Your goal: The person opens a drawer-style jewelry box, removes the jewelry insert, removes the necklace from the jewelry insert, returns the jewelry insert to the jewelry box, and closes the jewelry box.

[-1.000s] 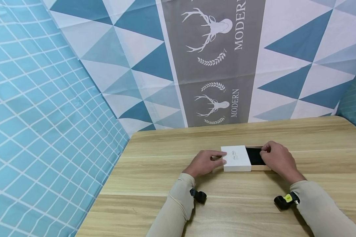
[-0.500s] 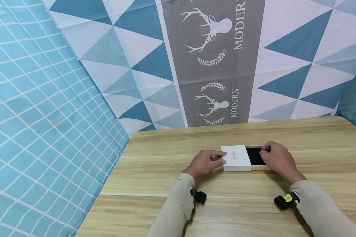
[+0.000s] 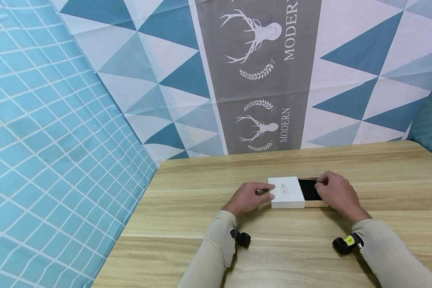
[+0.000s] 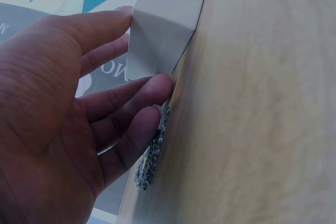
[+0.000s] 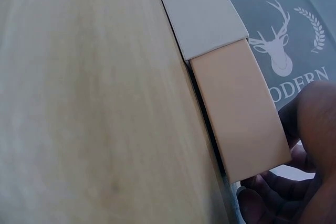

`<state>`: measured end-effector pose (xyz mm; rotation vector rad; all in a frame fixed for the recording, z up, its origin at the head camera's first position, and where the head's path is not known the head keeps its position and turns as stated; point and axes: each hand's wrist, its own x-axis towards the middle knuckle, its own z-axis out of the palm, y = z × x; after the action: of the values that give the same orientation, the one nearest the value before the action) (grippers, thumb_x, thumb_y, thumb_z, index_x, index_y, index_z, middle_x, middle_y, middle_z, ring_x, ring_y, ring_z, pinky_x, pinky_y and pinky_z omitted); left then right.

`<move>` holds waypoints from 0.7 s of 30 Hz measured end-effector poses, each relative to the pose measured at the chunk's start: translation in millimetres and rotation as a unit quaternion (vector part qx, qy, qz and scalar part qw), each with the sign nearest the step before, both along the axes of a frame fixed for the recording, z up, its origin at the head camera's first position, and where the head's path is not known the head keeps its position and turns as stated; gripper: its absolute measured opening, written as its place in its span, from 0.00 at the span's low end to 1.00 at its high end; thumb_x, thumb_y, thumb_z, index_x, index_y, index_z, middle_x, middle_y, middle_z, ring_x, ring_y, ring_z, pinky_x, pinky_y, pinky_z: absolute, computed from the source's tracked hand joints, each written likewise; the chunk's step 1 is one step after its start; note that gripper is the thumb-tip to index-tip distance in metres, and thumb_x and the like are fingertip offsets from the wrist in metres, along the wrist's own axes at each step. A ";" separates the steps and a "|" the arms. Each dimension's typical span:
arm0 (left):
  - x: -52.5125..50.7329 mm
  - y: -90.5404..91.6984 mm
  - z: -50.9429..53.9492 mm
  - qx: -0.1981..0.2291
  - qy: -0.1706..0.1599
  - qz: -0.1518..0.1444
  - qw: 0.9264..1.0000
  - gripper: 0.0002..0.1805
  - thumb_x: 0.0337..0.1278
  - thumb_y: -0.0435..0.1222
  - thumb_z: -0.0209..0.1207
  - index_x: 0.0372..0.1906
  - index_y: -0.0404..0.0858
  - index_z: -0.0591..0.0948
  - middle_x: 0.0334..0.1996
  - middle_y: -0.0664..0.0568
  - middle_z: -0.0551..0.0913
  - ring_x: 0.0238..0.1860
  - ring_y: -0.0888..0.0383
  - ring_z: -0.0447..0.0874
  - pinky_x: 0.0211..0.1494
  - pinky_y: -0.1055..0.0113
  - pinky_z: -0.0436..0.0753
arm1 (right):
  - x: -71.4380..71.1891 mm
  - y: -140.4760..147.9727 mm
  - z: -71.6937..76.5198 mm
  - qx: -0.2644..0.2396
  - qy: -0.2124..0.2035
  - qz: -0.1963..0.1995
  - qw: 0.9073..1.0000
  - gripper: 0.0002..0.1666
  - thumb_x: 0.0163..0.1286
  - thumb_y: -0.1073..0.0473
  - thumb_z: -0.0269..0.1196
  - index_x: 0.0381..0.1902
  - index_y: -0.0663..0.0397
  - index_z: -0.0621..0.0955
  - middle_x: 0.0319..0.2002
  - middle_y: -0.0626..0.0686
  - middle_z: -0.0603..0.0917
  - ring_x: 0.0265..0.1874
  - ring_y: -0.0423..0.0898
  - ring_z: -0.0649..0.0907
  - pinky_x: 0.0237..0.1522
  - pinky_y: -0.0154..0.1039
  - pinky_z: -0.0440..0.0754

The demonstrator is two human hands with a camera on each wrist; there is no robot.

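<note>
A white box sleeve with small print lies on the wooden table, and a tan drawer sticks out of its right end. Black lining shows inside the drawer. My left hand pinches the sleeve's left end between thumb and fingers; the left wrist view shows its other fingers curled below that end. A glittery silver chain-like strand lies beside those fingertips, hidden in the head view. My right hand grips the drawer's right end, its thumb and index finger over the rim; what the fingertips touch inside is hidden.
The light wooden table extends around the box on every side. Behind it hangs a patterned cloth with deer prints, and a blue checked cloth covers the left side. Each sleeve carries a black wrist camera.
</note>
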<state>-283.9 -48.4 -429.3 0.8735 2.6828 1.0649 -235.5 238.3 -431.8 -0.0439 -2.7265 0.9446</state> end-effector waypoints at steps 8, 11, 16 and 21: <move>0.1 0.2 -0.2 0.003 -0.006 0.001 1.000 0.20 0.65 0.53 0.63 0.60 0.60 0.83 0.56 0.64 0.83 0.48 0.69 0.81 0.48 0.71 0.78 | 0.2 -0.3 0.2 -0.001 0.001 0.001 1.000 0.13 0.70 0.58 0.56 0.44 0.62 0.81 0.40 0.62 0.83 0.33 0.55 0.80 0.31 0.48 0.74; 0.2 0.2 0.0 0.005 -0.006 0.000 1.000 0.20 0.65 0.53 0.63 0.60 0.60 0.83 0.56 0.64 0.83 0.49 0.68 0.81 0.49 0.71 0.78 | 0.2 -0.6 0.5 -0.002 -0.001 0.000 1.000 0.13 0.70 0.58 0.56 0.44 0.62 0.81 0.40 0.61 0.83 0.33 0.54 0.79 0.31 0.48 0.74; 0.1 0.6 0.0 0.011 -0.010 -0.001 1.000 0.19 0.65 0.52 0.63 0.60 0.59 0.84 0.55 0.64 0.83 0.49 0.68 0.82 0.49 0.71 0.78 | 0.2 -1.1 0.7 -0.004 -0.002 0.000 1.000 0.13 0.70 0.58 0.56 0.44 0.62 0.81 0.41 0.62 0.83 0.33 0.55 0.79 0.31 0.48 0.73; 0.4 0.5 0.1 0.008 -0.010 0.001 1.000 0.19 0.65 0.52 0.64 0.60 0.59 0.84 0.55 0.64 0.83 0.48 0.68 0.82 0.47 0.72 0.78 | 0.4 -1.4 0.2 -0.005 -0.001 0.004 1.000 0.13 0.71 0.58 0.56 0.45 0.62 0.81 0.42 0.62 0.83 0.34 0.55 0.80 0.32 0.48 0.74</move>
<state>-283.5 -47.9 -429.3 0.8594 2.6639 1.0897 -235.1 236.9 -431.6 -0.0374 -2.7257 0.9620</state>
